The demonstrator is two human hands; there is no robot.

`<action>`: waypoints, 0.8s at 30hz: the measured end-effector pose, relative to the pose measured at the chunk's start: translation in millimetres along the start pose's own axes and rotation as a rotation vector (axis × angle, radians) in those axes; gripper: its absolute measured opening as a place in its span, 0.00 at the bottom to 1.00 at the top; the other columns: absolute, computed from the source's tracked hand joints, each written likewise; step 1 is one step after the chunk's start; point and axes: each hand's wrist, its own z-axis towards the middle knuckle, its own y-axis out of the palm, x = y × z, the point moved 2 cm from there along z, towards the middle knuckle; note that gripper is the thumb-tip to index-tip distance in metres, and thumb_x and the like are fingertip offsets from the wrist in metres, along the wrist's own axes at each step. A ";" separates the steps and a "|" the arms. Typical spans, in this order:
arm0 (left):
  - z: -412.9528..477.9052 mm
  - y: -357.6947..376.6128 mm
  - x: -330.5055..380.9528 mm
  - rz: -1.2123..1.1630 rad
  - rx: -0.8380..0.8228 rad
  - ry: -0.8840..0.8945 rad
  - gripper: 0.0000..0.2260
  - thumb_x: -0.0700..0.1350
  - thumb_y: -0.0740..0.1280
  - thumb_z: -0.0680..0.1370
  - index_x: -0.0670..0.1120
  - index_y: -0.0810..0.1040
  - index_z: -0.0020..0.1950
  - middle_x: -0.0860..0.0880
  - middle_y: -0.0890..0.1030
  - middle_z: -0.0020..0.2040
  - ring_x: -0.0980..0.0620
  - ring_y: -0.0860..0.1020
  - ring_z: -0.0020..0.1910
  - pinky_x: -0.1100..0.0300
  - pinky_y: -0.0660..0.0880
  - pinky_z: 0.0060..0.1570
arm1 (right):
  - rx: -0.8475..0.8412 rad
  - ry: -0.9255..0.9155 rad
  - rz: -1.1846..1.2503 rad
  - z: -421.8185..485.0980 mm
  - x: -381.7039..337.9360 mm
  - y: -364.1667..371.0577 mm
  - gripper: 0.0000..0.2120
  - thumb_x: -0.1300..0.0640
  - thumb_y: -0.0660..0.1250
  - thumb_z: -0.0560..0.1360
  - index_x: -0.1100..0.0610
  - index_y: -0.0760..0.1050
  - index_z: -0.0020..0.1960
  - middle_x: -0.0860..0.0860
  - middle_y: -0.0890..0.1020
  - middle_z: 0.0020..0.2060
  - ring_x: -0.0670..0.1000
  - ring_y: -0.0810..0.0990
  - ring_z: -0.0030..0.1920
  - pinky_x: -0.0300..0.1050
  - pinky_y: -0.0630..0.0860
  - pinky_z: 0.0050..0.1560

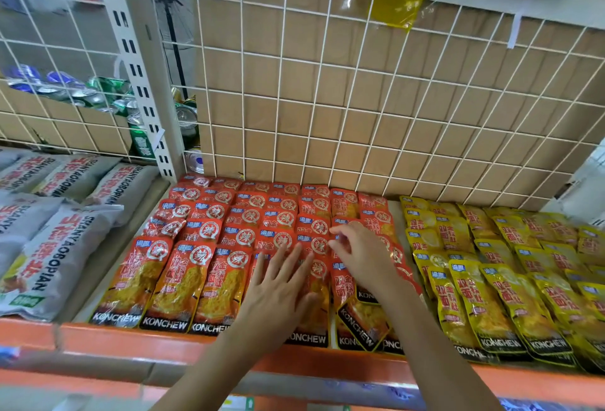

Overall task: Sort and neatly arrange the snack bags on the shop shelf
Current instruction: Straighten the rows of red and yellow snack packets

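Red snack bags (196, 266) lie in overlapping rows across the middle of the shelf. Yellow snack bags (491, 279) of the same brand fill the right part in similar rows. My left hand (278, 286) lies flat with straight, spread fingers on the front red bags. My right hand (360, 253) hovers just right of it over the red rows, its fingers bent and its fingertips touching a bag's top edge. One red bag (360, 319) at the front, under my right forearm, lies tilted out of line with its neighbours.
Large grey snack bags (49, 247) fill the shelf bay on the left. An orange shelf lip (131, 338) runs along the front. A white wire grid (360, 99) backed by cardboard closes the rear. Drink cans (98, 93) stand behind the grid at left.
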 end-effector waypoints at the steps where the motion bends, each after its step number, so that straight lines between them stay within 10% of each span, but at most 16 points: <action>1: -1.2 0.6 2.0 0.004 0.030 0.005 0.25 0.58 0.44 0.81 0.50 0.69 0.69 0.50 0.73 0.68 0.48 0.69 0.68 0.47 0.58 0.63 | -0.020 0.001 -0.008 5.9 -1.4 2.1 0.14 0.50 0.60 0.78 0.53 0.74 0.62 0.48 0.77 0.55 0.46 0.74 0.54 0.41 0.72 0.55; 9: -8.9 4.0 5.8 0.055 0.094 0.078 0.24 0.56 0.45 0.81 0.49 0.68 0.70 0.50 0.73 0.68 0.46 0.70 0.68 0.46 0.58 0.62 | -0.052 0.084 0.046 32.1 0.2 11.8 0.04 0.52 0.64 0.76 0.51 0.75 0.44 0.42 0.75 0.39 0.44 0.75 0.42 0.39 0.71 0.43; 24: -10.4 -1.3 8.3 0.007 0.052 0.098 0.24 0.57 0.53 0.77 0.52 0.62 0.72 0.51 0.71 0.69 0.47 0.69 0.69 0.45 0.58 0.62 | 0.003 0.139 0.021 36.6 0.9 18.2 0.06 0.51 0.64 0.76 0.52 0.77 0.46 0.45 0.79 0.42 0.44 0.75 0.42 0.39 0.72 0.43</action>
